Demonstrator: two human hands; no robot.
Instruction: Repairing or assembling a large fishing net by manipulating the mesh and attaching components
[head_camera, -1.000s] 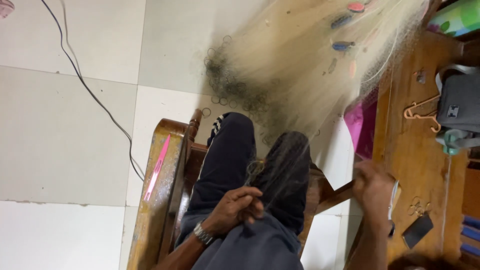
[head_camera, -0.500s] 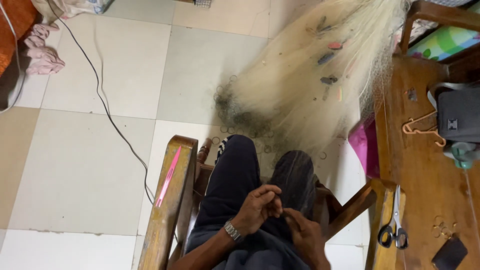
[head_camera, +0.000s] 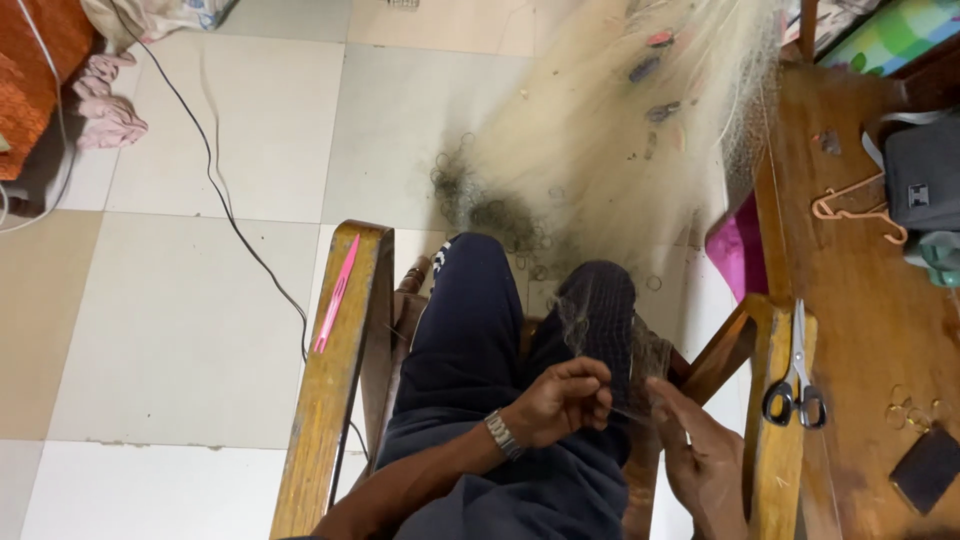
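Note:
A pale fishing net (head_camera: 620, 140) fans out from the upper right down over my knees, its lower edge dotted with small dark rings. My left hand (head_camera: 562, 400), with a wristwatch, is closed in a pinch on net threads over my lap. My right hand (head_camera: 700, 455) is just to its right, fingers pinching a thin line that runs between both hands. I sit in a wooden chair, legs in dark trousers (head_camera: 480, 340).
A pink netting needle (head_camera: 335, 295) lies on the chair's left armrest (head_camera: 335, 400). Scissors (head_camera: 795, 385) rest on the right armrest. A wooden table (head_camera: 870, 330) at right holds a hanger, grey bag and rings. A black cable (head_camera: 230, 210) crosses the tiled floor.
My right hand came back from the table side to my lap and joined the left hand on the net. The view tilted, showing more floor at left.

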